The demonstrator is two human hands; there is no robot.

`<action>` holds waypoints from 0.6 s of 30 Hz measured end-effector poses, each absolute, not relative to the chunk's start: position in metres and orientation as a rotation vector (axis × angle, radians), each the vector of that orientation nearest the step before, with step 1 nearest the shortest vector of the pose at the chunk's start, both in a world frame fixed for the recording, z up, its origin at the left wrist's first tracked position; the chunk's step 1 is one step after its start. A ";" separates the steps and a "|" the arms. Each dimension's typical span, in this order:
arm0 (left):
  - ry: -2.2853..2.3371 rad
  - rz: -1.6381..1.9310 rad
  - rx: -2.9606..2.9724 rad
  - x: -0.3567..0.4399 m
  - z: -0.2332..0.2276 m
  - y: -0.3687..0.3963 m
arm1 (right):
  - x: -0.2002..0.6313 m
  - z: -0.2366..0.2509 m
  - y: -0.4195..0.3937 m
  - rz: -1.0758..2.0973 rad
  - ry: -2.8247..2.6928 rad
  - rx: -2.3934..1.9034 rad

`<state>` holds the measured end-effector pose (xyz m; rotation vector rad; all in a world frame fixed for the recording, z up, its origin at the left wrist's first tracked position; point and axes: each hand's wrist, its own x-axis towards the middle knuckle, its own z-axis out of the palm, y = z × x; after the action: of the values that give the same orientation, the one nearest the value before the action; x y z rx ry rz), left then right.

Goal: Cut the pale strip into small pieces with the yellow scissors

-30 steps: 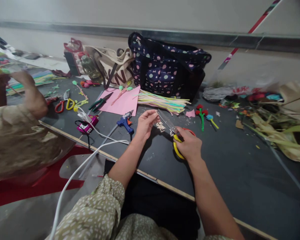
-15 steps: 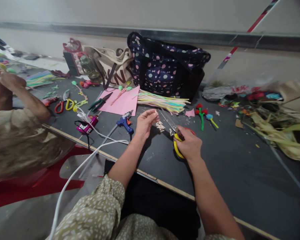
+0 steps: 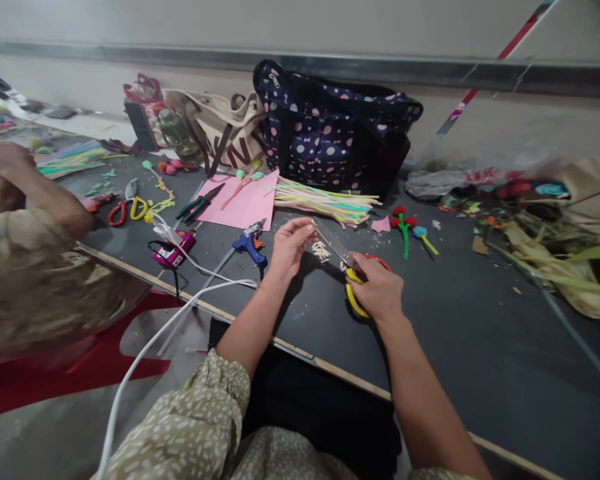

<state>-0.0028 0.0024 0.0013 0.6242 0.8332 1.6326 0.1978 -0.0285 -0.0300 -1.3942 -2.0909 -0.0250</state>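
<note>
My right hand (image 3: 380,288) grips the red-and-yellow handles of a pair of scissors (image 3: 336,245), whose blades point up and left toward my other hand. The blade tips lie at the fingertips of my left hand (image 3: 291,245). Its thumb and fingers are pinched together on a small pale piece, too small to make out. Beneath the blades, a little heap of cut cream-coloured bits (image 3: 321,251) rests on the dark table (image 3: 460,320). A blue glue gun (image 3: 251,243) lies just left of my left hand.
Behind my hands lie a bundle of pastel pipe cleaners (image 3: 330,202) and a pink sheet (image 3: 235,207) with green-handled pliers (image 3: 200,203). Red and blue craft flowers (image 3: 403,230) are to the right, near dried husks (image 3: 565,267). A white cable (image 3: 150,350) crosses the left. A co-worker's arm (image 3: 50,190) is far left.
The scissor blades have moved slightly left and closer together, up to my left fingertips. My left hand has barely moved. The co-worker's hands have shifted left.
</note>
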 end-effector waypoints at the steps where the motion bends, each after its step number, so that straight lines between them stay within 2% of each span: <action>1: 0.825 1.635 0.626 -0.003 0.001 0.002 | 0.198 -0.029 -0.029 -0.028 -2.091 -1.394; 18: 0.802 1.664 0.658 -0.002 -0.003 0.004 | 0.193 -0.025 -0.031 -0.142 -2.091 -1.411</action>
<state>-0.0016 0.0040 -0.0034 0.6576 0.8017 1.6641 0.1926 -0.0305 -0.0252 -1.4114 -2.0913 -0.1424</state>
